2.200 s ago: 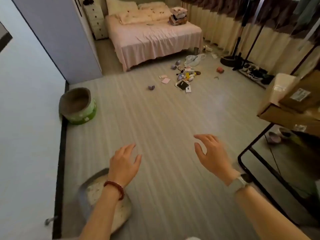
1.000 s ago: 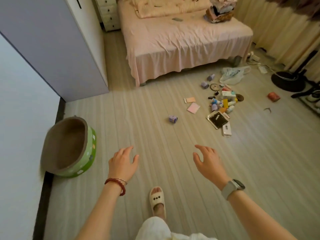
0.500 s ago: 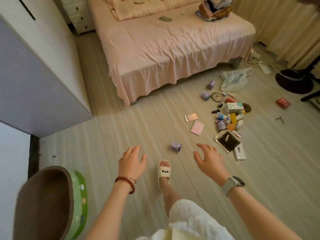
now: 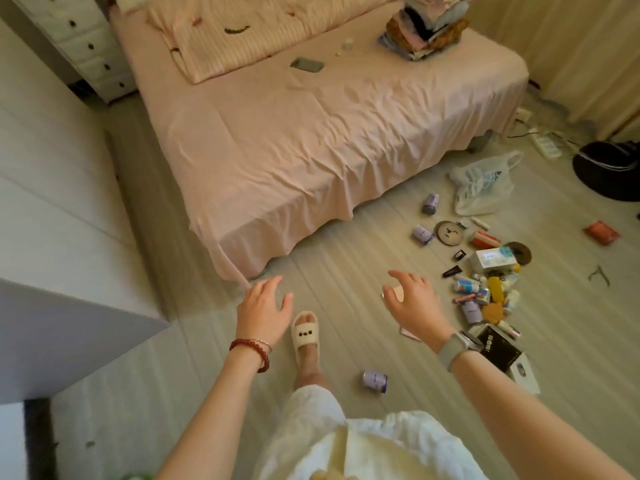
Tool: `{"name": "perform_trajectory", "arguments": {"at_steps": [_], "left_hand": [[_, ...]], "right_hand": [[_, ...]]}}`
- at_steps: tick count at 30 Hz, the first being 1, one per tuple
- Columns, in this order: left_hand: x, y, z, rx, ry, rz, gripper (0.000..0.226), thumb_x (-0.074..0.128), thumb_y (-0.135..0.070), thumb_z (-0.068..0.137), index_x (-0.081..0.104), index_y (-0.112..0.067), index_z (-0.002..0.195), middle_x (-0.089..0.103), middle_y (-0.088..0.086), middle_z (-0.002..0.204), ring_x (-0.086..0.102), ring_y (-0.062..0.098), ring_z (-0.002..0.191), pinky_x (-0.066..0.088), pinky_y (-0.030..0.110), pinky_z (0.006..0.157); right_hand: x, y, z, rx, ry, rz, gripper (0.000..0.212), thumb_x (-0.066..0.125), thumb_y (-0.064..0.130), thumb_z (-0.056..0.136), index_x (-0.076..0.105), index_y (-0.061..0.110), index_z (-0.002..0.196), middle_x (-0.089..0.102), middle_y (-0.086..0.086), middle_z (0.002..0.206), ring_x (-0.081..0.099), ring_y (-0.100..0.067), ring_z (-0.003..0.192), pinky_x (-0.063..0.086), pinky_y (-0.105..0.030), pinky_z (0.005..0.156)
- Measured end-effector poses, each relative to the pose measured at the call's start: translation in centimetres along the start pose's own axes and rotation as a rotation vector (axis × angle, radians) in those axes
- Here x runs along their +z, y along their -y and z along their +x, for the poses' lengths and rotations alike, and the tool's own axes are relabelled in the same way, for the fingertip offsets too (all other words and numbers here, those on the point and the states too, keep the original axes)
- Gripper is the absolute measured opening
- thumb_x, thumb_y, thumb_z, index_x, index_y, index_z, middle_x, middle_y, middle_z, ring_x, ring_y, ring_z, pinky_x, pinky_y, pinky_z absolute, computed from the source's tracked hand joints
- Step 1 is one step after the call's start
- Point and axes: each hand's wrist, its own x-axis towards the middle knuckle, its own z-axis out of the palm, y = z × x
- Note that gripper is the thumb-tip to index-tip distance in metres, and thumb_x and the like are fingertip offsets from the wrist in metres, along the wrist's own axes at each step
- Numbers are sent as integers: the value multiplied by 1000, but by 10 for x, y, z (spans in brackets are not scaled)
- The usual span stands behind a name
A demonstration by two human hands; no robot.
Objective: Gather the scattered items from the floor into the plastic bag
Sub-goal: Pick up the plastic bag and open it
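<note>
A view looking down at a bedroom floor of pale wood-look planks (image 4: 346, 341); both of the person's arms reach forward, held above the floor and touching nothing. The left hand (image 4: 265, 308) is empty, fingers spread apart; the right hand (image 4: 414, 308) is likewise empty, fingers loosely curled and apart, with a watch on that wrist. A foot in a cream slipper (image 4: 304, 332) is planted between the two hands.

The white plastic bag (image 4: 483, 183) lies crumpled on the floor at the far right, near the foot corner of the bed; the scattered items (image 4: 485, 282), small bottles, tubes, boxes and a round tin, lie in a loose cluster just this side of the bag, to the right of the right hand. One small purple canister (image 4: 375, 380) sits alone near the slipper; a red packet (image 4: 601, 233) lies well apart at the far right.

A pink-sheeted bed (image 4: 294, 133) fills the upper middle, its near corner just beyond the left hand; a white cabinet (image 4: 52, 237) lines the left edge; open floor runs between them and across the foreground. Cream curtains (image 4: 571, 46) hang at the far right.
</note>
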Motion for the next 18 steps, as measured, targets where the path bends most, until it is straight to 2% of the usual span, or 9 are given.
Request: {"name": "perform_trajectory", "arguments": {"at_steps": [5, 9, 13, 18], "left_hand": [[4, -35, 162, 118, 87, -25, 40, 48, -29, 89, 46, -13, 126, 50, 11, 130, 45, 28, 119, 35, 37, 99], [-3, -84, 287, 237, 155, 26, 40, 50, -28, 88, 47, -12, 125, 52, 12, 129, 45, 28, 119, 36, 36, 98], [6, -163, 395, 387, 286, 109, 41, 49, -27, 88, 47, -11, 126, 51, 13, 130, 44, 31, 119, 37, 39, 100], [59, -283, 477, 596, 456, 134, 40, 48, -26, 89, 47, -12, 126, 50, 13, 130, 43, 29, 121, 36, 40, 102]], "right_hand": [[-18, 5, 123, 144, -21, 79, 45, 39, 37, 92, 39, 18, 133, 46, -9, 137, 37, -26, 128, 33, -47, 106], [-64, 10, 208, 304, -109, 123, 44, 41, 36, 92, 40, 17, 132, 47, -11, 135, 40, -27, 125, 36, -47, 104], [-126, -7, 268, 440, -273, 159, 42, 43, 33, 91, 43, 16, 129, 52, -13, 128, 45, -29, 119, 39, -44, 98], [-176, -56, 318, 610, -353, 253, 44, 44, 33, 90, 43, 12, 130, 51, -13, 130, 44, -28, 122, 40, -46, 100]]}}
